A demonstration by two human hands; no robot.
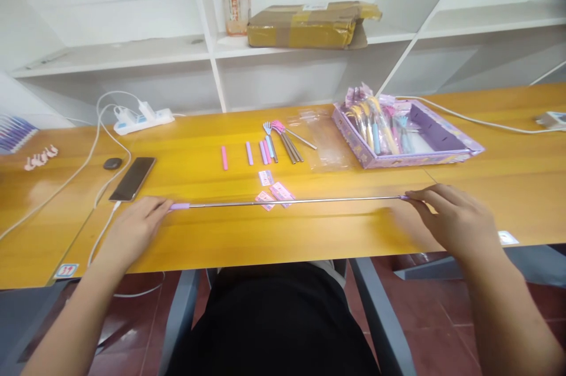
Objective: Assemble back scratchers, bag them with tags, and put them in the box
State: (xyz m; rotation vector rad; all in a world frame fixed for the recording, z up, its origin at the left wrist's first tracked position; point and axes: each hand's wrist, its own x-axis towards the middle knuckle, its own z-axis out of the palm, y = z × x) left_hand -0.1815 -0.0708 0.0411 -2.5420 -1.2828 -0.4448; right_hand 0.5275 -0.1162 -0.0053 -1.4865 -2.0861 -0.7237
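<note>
A telescopic back scratcher (292,201) is stretched out long and level across the front of the table, its thin metal rod fully in sight. Its purple handle end is pinched in my left hand (132,226). My right hand (455,217) closes on the other end, where a bit of purple shows and the rest is hidden by the fingers. Behind the rod lie small printed cards (282,193). Farther back are loose pink and purple handle sleeves (249,153), a blue scratcher head (267,128) and pink scratcher heads (278,125) on metal rods.
A purple box (446,128) of bagged scratchers stands at the back right, beside clear plastic bags (327,143). On the left are a phone (132,179), a white cable, a black oval object (112,163) and a power strip (145,121). Shelves hold a bottle (236,2) and a carton (305,25).
</note>
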